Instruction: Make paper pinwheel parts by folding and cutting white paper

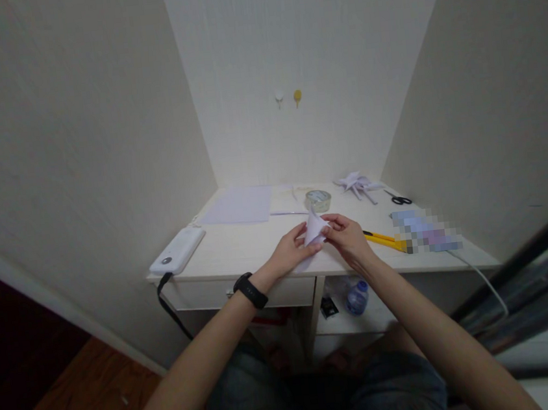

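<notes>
A small folded piece of pale paper [314, 229] is held between both my hands just above the front of a white desk [239, 248]. My left hand [291, 253] pinches its lower left side; a black band sits on that wrist. From the right, my right hand [348, 234] has its fingers closed on the paper's edge. The paper stands up in a pointed shape.
On the desk lie flat paper sheets [239, 205], a tape roll [317, 200], a finished folded paper figure [357, 184], black scissors [399, 199], a yellow cutter [383, 240] and a white device [177, 250] with a black strap. A bottle [357, 297] stands on the shelf below.
</notes>
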Demonstrator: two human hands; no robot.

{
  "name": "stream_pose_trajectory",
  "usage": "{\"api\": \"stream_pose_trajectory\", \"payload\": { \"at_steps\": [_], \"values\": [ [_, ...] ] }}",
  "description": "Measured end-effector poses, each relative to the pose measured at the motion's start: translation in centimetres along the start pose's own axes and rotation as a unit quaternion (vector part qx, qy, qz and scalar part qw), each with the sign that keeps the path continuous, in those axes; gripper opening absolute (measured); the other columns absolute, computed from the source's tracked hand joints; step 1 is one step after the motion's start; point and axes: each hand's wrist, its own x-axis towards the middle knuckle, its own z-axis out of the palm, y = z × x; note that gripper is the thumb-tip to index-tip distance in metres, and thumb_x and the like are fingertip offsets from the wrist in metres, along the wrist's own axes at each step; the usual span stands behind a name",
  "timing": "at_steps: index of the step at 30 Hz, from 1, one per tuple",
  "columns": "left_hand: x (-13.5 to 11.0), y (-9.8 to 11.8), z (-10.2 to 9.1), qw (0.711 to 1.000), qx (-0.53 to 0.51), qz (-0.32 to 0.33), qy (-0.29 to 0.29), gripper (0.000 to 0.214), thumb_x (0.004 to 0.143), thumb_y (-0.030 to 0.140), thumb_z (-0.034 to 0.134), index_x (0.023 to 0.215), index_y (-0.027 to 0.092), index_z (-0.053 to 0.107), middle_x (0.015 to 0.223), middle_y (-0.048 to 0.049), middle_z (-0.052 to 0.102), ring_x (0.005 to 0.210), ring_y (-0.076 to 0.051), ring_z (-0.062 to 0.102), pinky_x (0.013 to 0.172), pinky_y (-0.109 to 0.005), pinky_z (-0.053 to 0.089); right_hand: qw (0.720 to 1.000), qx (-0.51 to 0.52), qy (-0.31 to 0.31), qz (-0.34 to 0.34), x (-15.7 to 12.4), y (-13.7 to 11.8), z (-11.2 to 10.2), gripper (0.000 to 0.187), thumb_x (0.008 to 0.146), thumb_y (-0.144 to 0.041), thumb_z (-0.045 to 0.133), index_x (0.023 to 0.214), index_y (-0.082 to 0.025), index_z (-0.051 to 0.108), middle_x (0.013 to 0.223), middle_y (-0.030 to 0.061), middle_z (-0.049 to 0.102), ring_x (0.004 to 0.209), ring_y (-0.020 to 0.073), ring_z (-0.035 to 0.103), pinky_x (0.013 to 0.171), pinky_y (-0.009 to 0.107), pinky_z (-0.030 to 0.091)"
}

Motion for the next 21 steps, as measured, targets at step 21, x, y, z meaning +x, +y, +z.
{"api": "stream_pose_trajectory", "payload": {
  "at_steps": [21],
  "values": [
    [-0.6,2.1,-5.1,0.974,-0.115,-0.05,0.188,0.07,0.063,0.015,0.074,0.129,0.023,0.053,0.074,0.0041,0.066,0.062,-0.012,0.062,0.059,-0.025,0.056,0.923,-0.314,-0.198,-0.103,0.2,-2.0,-5.5,0.037,0.071,-0.035,0.077,0.104,-0.021,0.077,0.1,0.0072,0.069,0.076,0.0183,0.065,0.072,0.034,0.054]
  ]
}}
